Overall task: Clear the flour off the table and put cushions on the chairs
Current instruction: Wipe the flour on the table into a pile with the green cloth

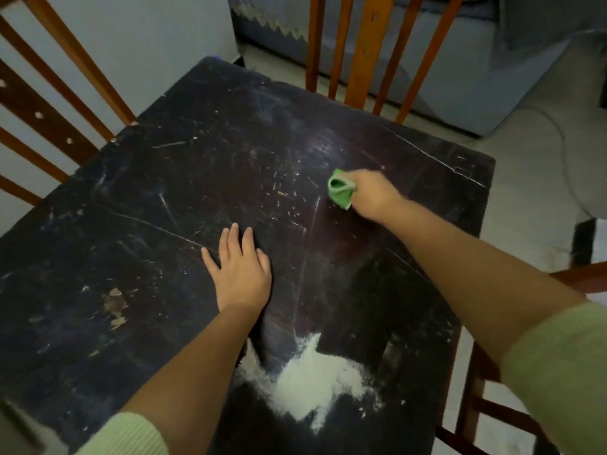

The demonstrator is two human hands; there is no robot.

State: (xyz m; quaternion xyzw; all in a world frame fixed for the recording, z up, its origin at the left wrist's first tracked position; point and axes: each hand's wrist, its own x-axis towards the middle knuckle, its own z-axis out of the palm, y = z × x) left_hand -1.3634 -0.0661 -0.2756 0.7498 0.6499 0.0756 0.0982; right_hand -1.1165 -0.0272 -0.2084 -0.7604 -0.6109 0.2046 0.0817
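Note:
A pile of white flour (pixel 310 379) lies near the front edge of the dark scratched table (pixel 164 192), with thin smears trailing up toward the middle. My right hand (pixel 371 195) is shut on a bunched green cloth (pixel 341 189), pressed to the tabletop at the far right, well beyond the flour. My left hand (pixel 241 270) rests flat on the table's middle, fingers spread, holding nothing. No cushions are in view.
A wooden chair back (pixel 364 50) stands behind the table's far edge. Another chair back (pixel 49 103) stands at the left, and parts of a third chair (pixel 473 405) show at the right. A grey sofa (pixel 460 67) sits beyond on the pale floor.

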